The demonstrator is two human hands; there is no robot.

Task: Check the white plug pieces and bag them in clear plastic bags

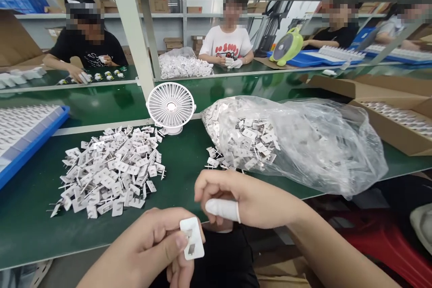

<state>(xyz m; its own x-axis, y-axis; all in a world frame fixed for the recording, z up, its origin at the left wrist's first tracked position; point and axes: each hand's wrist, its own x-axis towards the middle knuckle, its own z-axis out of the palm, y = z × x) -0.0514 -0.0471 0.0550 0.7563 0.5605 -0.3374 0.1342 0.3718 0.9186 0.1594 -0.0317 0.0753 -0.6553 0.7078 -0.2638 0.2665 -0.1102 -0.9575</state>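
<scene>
Between the thumb and fingers of my left hand [151,245] is a small white plate [193,239] with metal contacts on its face. Just to its right, my right hand [229,198] has curled fingers and a white cot on the thumb; whether it holds anything is hidden. A large pile of similar white pieces [114,166] lies on the green table [182,157] at the left. Beyond my right hand, a clear plastic bag [303,139] full of such pieces lies on its side, a few pieces loose by its mouth.
A white fan [171,105] stands behind the pile. At the left edge is a blue tray [37,144] of white parts, and at the right an open cardboard box [388,121]. Several people sit across the bench, beyond a metal post [131,31].
</scene>
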